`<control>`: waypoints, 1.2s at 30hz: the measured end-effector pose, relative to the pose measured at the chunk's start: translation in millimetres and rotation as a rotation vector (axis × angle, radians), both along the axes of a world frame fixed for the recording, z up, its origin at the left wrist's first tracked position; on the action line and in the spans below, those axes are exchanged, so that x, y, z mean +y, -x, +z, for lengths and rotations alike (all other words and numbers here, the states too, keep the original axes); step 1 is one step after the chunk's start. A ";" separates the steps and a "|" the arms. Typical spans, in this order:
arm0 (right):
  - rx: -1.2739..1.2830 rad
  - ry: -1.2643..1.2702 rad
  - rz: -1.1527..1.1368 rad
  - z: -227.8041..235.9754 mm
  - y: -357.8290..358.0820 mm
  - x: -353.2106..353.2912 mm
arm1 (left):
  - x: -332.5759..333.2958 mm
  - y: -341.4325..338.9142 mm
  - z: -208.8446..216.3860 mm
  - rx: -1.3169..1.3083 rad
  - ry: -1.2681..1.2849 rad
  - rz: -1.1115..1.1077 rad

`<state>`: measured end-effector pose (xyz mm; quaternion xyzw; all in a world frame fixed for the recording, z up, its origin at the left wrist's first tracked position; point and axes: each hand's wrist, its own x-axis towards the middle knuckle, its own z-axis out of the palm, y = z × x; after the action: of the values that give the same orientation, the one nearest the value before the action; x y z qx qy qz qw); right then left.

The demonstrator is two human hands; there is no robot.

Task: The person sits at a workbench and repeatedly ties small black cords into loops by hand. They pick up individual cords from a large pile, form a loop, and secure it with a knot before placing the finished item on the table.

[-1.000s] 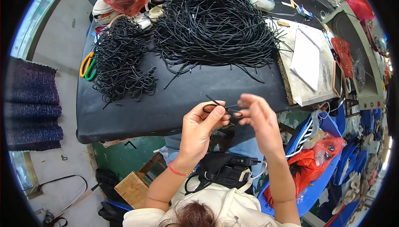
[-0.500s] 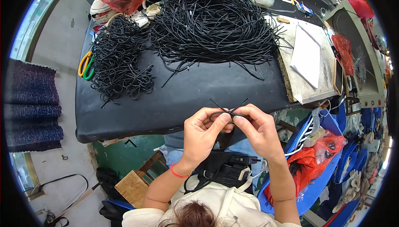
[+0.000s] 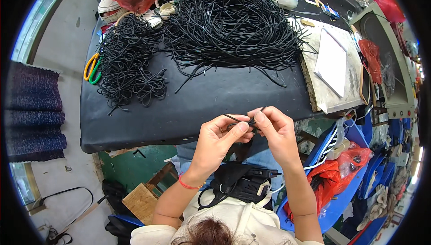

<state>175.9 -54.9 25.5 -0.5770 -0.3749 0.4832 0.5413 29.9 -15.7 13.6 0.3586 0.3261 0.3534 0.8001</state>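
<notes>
Counter (image 3: 202, 105): black, smooth, leather-like covering, rounded near corner; far side runs out of view. On it, a broad heap of slim black cords (image 3: 238, 29), round in section, swirled in arcs, cut off by the upper edge. Left of that, a smaller heap of looped black cords (image 3: 128, 61), kinked and tangled.

Left hand (image 3: 215, 139) and right hand (image 3: 280, 137) close together at the counter's near edge, fingers of both pinched on one thin black cord (image 3: 231, 117) between them. Cord bent, no single long axis: one end slants away leftward, other tip away rightward. Middle hidden by fingers; knot, if any, unreadable.
</notes>
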 end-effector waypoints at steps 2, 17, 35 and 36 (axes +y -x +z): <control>-0.093 -0.045 -0.036 -5.0 2.0 0.8 | -0.7 2.3 -0.6 0.009 -0.014 -0.021; -1.290 -0.436 -0.212 -42.5 -11.2 123.9 | 92.3 116.9 -7.2 1.489 -1.056 0.840; -0.978 -0.492 0.077 28.4 -4.7 13.5 | 32.1 9.5 22.2 0.478 -0.702 -0.173; -1.013 -0.488 0.051 28.7 -7.0 13.4 | 31.2 11.7 21.4 0.401 -0.545 -0.181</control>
<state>182.9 -41.6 54.1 -0.5859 -0.7028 0.0579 0.3994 18.2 15.5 35.0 0.6488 0.3372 0.2775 0.6231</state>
